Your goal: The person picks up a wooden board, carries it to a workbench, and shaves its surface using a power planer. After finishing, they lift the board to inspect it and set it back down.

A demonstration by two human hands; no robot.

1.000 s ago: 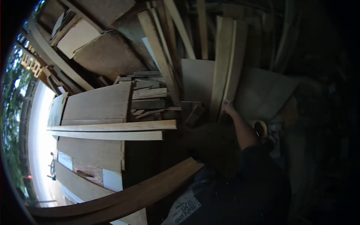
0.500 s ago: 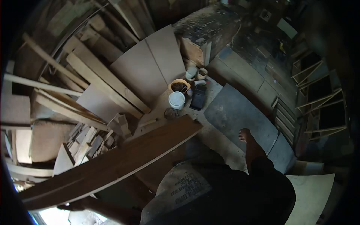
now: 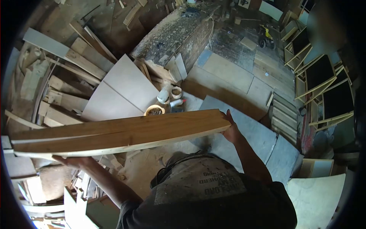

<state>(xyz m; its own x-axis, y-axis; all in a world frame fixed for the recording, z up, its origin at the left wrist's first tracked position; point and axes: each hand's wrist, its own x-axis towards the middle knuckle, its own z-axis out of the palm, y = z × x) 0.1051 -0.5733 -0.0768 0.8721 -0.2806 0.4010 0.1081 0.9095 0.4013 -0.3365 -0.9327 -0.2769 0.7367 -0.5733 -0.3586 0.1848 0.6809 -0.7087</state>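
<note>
A long wooden board [image 3: 152,128] spans the head view from the left edge to the centre right, held up in front of my body. Underneath its left part, my left hand [image 3: 72,162] supports the near edge; some of its fingers are hidden by the wood. At the board's right end, my right hand [image 3: 231,129] grips the end corner, with the thumb or a finger showing above it. A grey sheet [image 3: 251,137] lies below and beyond my right hand.
Behind the board stand a tub of dark bits [image 3: 154,110], a white bottle [image 3: 177,102] and small pots. Pale panels [image 3: 126,89] and stacked timber [image 3: 61,95] fill the left. Wooden frames with dark panels [image 3: 319,84] stand at right. A pale sheet [image 3: 316,194] lies lower right.
My right hand, earlier a closed fist away from the board, now grips its right end. The board has swung from a slant to nearly level across the view. The camera view has shifted.
</note>
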